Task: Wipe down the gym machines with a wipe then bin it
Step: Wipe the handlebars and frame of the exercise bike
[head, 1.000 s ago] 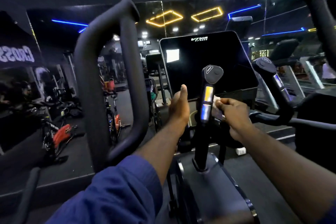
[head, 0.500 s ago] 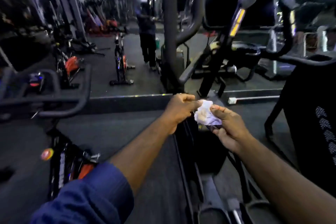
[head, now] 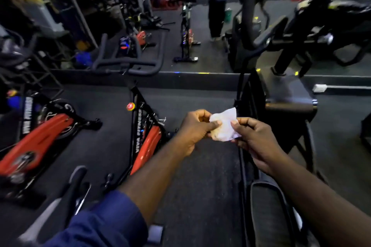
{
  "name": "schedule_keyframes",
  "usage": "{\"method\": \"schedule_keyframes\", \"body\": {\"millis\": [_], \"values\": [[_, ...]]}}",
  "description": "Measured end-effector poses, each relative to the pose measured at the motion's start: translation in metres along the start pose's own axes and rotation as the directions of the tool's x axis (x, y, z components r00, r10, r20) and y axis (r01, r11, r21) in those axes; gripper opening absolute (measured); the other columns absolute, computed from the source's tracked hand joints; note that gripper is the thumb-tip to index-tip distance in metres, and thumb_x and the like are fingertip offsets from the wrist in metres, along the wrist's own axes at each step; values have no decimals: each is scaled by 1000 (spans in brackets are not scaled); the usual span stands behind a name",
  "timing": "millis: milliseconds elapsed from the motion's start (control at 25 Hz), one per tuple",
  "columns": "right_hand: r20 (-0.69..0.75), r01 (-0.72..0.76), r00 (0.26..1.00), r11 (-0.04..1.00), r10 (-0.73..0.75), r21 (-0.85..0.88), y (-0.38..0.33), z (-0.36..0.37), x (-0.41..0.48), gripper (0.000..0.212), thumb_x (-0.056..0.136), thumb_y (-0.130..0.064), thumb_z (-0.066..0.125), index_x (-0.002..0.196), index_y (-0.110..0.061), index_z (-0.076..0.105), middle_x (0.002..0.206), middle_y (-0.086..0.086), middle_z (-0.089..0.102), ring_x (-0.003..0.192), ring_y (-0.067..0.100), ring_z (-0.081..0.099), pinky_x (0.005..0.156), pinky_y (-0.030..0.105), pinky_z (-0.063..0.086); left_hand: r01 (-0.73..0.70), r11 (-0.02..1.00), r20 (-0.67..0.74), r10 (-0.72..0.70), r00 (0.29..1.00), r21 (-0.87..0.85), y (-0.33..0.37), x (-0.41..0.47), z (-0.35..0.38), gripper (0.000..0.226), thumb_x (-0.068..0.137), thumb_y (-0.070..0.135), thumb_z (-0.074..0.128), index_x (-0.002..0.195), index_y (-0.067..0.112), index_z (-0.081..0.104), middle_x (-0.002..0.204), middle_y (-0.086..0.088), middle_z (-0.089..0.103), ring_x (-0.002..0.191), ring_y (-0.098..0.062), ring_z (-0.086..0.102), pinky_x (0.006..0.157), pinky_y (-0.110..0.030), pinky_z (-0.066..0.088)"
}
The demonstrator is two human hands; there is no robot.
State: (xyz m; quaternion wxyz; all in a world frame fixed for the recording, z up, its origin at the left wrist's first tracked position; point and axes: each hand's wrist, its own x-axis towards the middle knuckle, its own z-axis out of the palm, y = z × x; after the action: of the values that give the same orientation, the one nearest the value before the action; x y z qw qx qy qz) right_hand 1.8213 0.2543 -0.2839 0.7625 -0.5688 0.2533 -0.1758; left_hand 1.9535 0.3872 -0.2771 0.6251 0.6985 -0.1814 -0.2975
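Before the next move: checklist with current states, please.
1. Wipe gripped: ok. The left hand and the right hand both pinch it.
2. Wipe clear of machines: ok. It is held in the air and touches none.
3. Wipe clean enough: cannot tell. Its lower edge looks darker.
4. Bin located: not ok. None is plainly in view.
5. Next machine at hand: ok. The nearest bike stands just left of the hands.

Gym, spin bikes (head: 144, 136), mirror wall (head: 180, 16)
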Motion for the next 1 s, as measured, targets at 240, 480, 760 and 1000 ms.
{"method": "schedule_keyframes", "body": {"millis": [240,480,760,1000], "values": [[134,-291,950,956,283,41,89,63,-67,6,102,-13,64,101,-10,68,96,15,75,81,22,70,73,34,60,207,974,-152,-219,964,-91,-66,-123,-75,18,90,-9,73,97,3,62,81,-11,75,67,-19,73,59,-31,63],[393,-154,897,977,201,-150,109,188,-130,13,99,-8,67,110,-3,67,93,15,76,76,21,69,61,28,56,191,963,-312,-244,918,-191,-70,-250,-175,29,94,10,76,118,-5,69,95,-16,77,70,-16,72,60,-28,61],[312,287,932,897,-182,-336,148,353,-233,22,87,-23,83,105,-22,70,100,-4,74,94,21,71,84,42,60,19,991,-598,-95,796,-132,-81,-378,-311,18,94,9,77,104,-4,72,86,-19,75,62,-17,69,63,-34,62],[433,38,901,992,16,-118,165,448,-311,19,97,-23,72,113,-14,77,105,3,80,110,21,74,98,40,57,-103,992,-610,38,792,-73,-91,-431,-395,17,88,6,82,99,-6,78,88,-20,78,67,-19,71,66,-31,61]]}}
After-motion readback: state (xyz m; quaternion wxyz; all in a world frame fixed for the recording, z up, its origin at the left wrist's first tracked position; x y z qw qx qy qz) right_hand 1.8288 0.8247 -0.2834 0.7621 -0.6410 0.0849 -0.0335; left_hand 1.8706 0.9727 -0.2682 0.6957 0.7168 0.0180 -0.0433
